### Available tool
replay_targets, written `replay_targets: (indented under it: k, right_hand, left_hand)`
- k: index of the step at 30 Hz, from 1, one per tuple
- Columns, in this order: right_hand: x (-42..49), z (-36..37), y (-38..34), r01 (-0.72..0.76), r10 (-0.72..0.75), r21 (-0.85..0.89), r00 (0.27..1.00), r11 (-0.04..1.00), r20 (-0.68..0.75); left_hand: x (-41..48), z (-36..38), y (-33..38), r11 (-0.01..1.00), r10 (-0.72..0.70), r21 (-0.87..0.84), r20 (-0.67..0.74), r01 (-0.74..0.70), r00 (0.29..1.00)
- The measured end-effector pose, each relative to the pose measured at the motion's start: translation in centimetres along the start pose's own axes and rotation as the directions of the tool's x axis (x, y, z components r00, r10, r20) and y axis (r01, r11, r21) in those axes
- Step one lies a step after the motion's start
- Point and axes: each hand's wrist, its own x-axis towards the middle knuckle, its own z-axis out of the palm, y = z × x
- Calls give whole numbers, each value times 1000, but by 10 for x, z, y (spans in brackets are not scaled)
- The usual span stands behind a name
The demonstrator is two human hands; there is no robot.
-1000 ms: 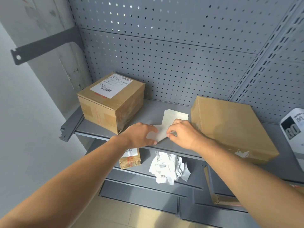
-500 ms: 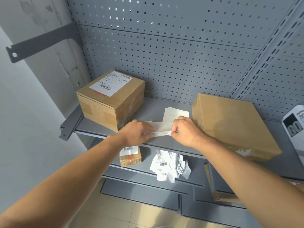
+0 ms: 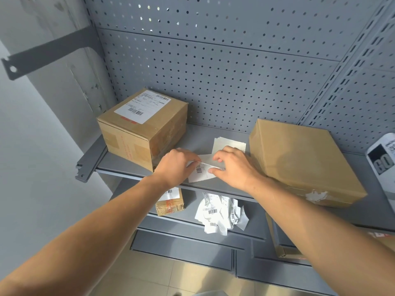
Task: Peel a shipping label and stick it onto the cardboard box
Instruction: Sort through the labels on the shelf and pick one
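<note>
A white shipping label (image 3: 202,172) with a barcode is held over the front edge of the grey shelf (image 3: 119,165). My left hand (image 3: 177,165) pinches its left side and my right hand (image 3: 232,166) pinches its right side, with the printed face turned toward me. A bare flat cardboard box (image 3: 299,159) lies just right of my right hand. A smaller cardboard box (image 3: 145,129) that carries a label on top stands to the left. A stack of blank label sheets (image 3: 226,144) lies behind my hands.
A pile of crumpled label backings (image 3: 220,212) and a small labelled box (image 3: 170,202) sit on the lower shelf. A white printed package (image 3: 382,161) is at the right edge. Perforated grey panels form the back wall. More cardboard (image 3: 284,248) sits at the lower right.
The label has been turned over between my hands, so its printed barcode side now faces me. Both hands stayed near the shelf's front edge.
</note>
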Motion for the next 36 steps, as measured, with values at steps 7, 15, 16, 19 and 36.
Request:
replay_targets:
  k: [7,15,16,19,36]
  right_hand:
    - [8,-2,-7,51,-49,24,997,998,-51]
    - [9,-6,-5,-89,112,167,985,982,-131]
    - [8,-8,-4,-110,133,171,983,979,-129]
    - [6,-14,4,-163,194,194,969,967,-151]
    - [6,-67,60,-372,523,651,851,662,-44]
  left_hand:
    - [-1,-1,13,997,9,-80,-125,-20,992]
    - [-12,33,29,962,-206,-176,33,209,978]
    - [-12,36,28,969,-189,-144,86,200,978]
    - [-15,37,21,990,-109,-71,144,120,984]
    - [-20,25,6,997,-78,26,109,76,991]
